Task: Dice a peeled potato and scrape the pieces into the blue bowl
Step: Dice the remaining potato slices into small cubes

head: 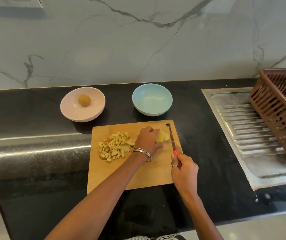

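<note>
My left hand (147, 140) curled over the peeled potato (161, 136) on the far right part of the wooden cutting board (138, 177), fingers bent round it and pinning it down, a few cut slices leaning off its right side. My right hand (183, 168) was wrapped tight around the handle of the knife (172, 139), whose blade ran away from me just right of the potato slices. To the left of my left hand lay a heap of diced potato pieces (116, 146) on the board. Beyond the board, the blue bowl (152, 99) stood on the black counter (34, 118) with nothing in it that I could make out. Farther left, the pink bowl (82, 104) held one unpeeled potato (84, 100). At the right a brown plastic basket (281, 110) sat over the steel drainboard (246, 129).
</note>
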